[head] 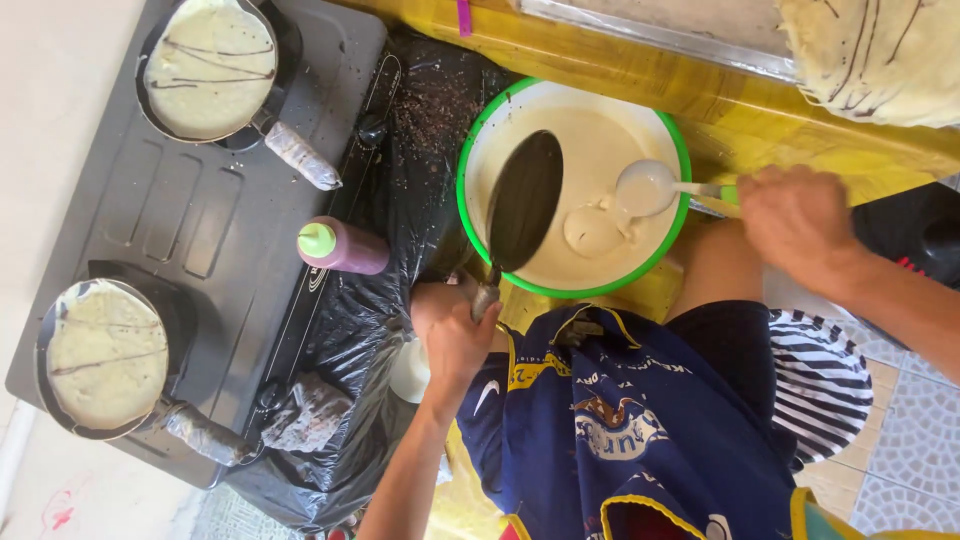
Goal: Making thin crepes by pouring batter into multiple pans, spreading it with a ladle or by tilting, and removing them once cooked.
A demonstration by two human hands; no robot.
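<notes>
My left hand grips the handle of a small dark pan, held tilted over a green-rimmed bowl of pale batter. At the bowl's right edge my right hand holds a ladle by its green and white handle. The ladle's cup rests in the batter near the pan. I wear a dark blue apron with yellow trim.
A grey two-burner stove stands at left with two pans of pale crepes streaked dark. A purple squeeze bottle with a green cap lies on black plastic sheeting. A stack of crepes sits at top right.
</notes>
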